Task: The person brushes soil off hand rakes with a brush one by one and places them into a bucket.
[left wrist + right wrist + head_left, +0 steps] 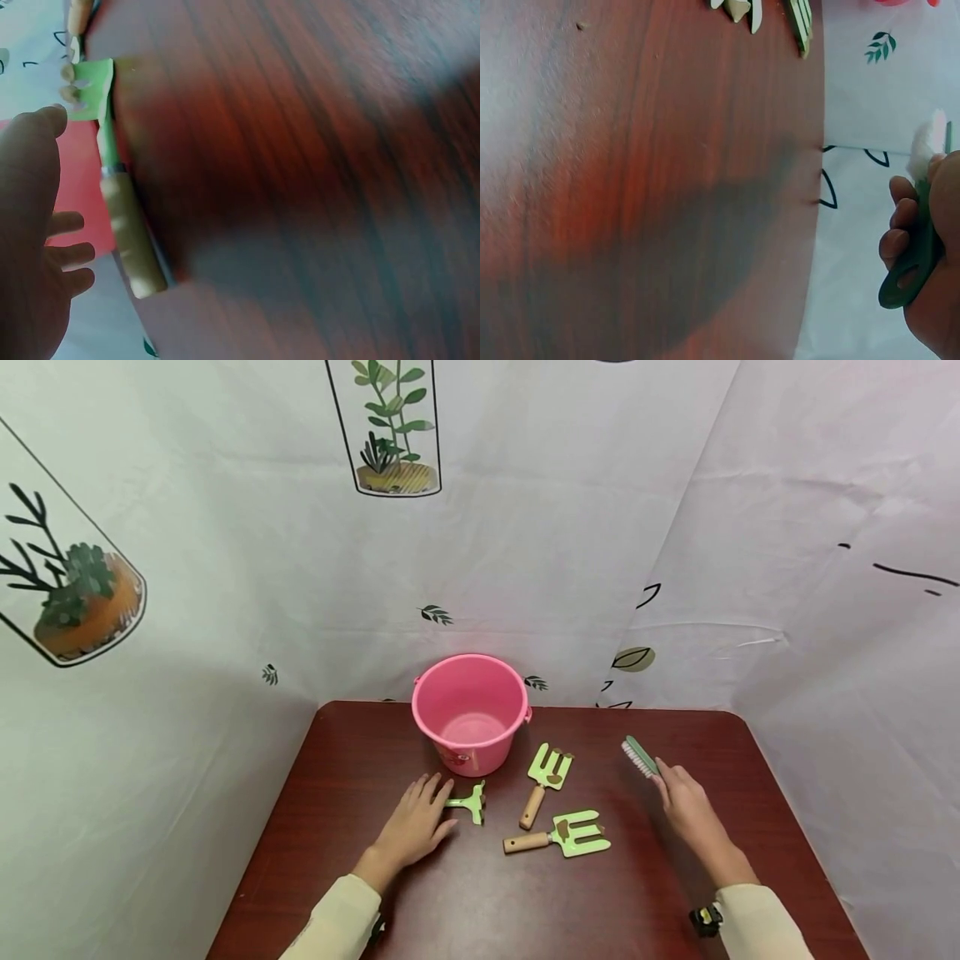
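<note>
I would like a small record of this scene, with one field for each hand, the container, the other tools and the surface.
Left hand: spread over a light-green tool with wooden handle; contact unclear
Right hand: holds a green brush with white bristles
Container: pink plastic bucket, upright
Other tools: two light-green forks with wooden handles, lying flat
Surface: dark red-brown wood-grain table

"What's the bucket (pixel 483 760) made of?"
"Smooth plastic, I'd say, like my brush handle (pixel 924 247)."
"And the table (pixel 570 914)?"
"Glossy wood grain. The fork handles (pixel 527 842) look smooth and wooden."
</note>
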Demonstrator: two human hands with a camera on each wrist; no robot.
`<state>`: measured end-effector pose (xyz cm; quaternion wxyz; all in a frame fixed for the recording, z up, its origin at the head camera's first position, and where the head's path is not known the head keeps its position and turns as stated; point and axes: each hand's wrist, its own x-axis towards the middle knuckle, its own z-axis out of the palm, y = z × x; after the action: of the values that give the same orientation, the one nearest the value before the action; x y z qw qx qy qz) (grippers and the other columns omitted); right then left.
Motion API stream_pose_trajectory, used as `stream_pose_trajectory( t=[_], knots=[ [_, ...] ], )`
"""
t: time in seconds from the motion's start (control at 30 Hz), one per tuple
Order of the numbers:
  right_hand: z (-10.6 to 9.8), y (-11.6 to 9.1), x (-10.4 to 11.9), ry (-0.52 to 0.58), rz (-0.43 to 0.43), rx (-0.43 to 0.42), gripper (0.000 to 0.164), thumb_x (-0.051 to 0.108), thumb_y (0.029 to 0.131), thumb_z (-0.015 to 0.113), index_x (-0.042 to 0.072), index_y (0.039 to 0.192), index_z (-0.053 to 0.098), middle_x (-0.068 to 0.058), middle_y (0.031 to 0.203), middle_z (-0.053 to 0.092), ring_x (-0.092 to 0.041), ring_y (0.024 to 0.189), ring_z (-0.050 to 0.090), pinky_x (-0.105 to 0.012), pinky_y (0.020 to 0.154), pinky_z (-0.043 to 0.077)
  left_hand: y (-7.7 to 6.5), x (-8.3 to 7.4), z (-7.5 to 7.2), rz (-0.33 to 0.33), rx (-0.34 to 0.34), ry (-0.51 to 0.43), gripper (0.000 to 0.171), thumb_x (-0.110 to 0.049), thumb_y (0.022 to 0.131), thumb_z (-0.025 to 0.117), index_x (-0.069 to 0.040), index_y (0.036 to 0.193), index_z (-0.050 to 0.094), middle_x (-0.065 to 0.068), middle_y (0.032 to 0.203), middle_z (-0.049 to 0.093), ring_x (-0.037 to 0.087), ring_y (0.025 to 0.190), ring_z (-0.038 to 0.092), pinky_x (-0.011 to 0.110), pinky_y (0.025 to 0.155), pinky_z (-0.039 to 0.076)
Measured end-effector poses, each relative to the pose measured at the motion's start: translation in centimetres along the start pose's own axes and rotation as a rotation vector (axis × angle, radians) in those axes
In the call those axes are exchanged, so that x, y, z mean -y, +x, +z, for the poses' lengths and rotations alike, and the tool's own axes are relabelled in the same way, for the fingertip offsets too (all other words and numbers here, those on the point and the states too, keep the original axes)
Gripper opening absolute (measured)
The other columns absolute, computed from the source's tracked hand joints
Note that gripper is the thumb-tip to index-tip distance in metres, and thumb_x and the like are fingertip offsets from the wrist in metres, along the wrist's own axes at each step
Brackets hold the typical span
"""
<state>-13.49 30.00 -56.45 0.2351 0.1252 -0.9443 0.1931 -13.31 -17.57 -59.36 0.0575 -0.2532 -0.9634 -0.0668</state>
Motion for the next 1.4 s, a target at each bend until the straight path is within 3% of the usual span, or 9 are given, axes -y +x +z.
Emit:
stream_pose_trajectory(
  t=[0.43, 0.9, 1.1, 1.4],
  knots=[
    [-2.3, 0.8, -0.5, -0.032, -0.002, 0.021, 0.038, -0.006, 0.095, 0.065, -0.016, 0.131, 0.058, -0.019, 0.092, 0.058, -0.025, 0.073, 0.051, -0.048, 0.064, 0.047, 0.3, 1.1, 1.0, -0.029, 0.008, 0.01, 0.061, -0.041, 0.099, 0.066, -0.003, 0.145, 0.054, 0.026, 0.147, 0.053, 0.048, 0.139, 0.048, 0.059, 0.113, 0.041],
    [-3.3, 1.9, -0.5, -0.034, -0.069, -0.054, 0.043, -0.011, 0.089, 0.068, -0.016, 0.13, 0.059, -0.02, 0.09, 0.057, -0.025, 0.072, 0.05, -0.047, 0.062, 0.046, 0.3, 1.6, 2.4, 0.008, -0.032, 0.017, 0.054, -0.037, 0.099, 0.067, 0.0, 0.138, 0.059, 0.027, 0.14, 0.057, 0.048, 0.133, 0.053, 0.058, 0.11, 0.044],
    [-3.6, 2.4, -0.2, -0.026, -0.102, -0.068, 0.045, -0.012, 0.087, 0.07, -0.015, 0.13, 0.059, -0.018, 0.09, 0.056, -0.024, 0.072, 0.05, -0.046, 0.063, 0.046, 0.2, 2.0, 3.1, 0.035, -0.09, 0.046, 0.047, -0.032, 0.099, 0.068, 0.001, 0.132, 0.062, 0.026, 0.134, 0.06, 0.046, 0.128, 0.057, 0.057, 0.107, 0.047],
    [-3.8, 2.7, 0.2, -0.041, -0.086, -0.026, 0.045, -0.009, 0.088, 0.071, -0.013, 0.132, 0.06, -0.016, 0.091, 0.056, -0.02, 0.073, 0.048, -0.045, 0.063, 0.045, 0.0, 2.5, 3.9, 0.129, -0.273, 0.087, 0.03, -0.018, 0.092, 0.074, 0.001, 0.114, 0.065, 0.023, 0.117, 0.064, 0.041, 0.109, 0.064, 0.054, 0.093, 0.053]
  ],
)
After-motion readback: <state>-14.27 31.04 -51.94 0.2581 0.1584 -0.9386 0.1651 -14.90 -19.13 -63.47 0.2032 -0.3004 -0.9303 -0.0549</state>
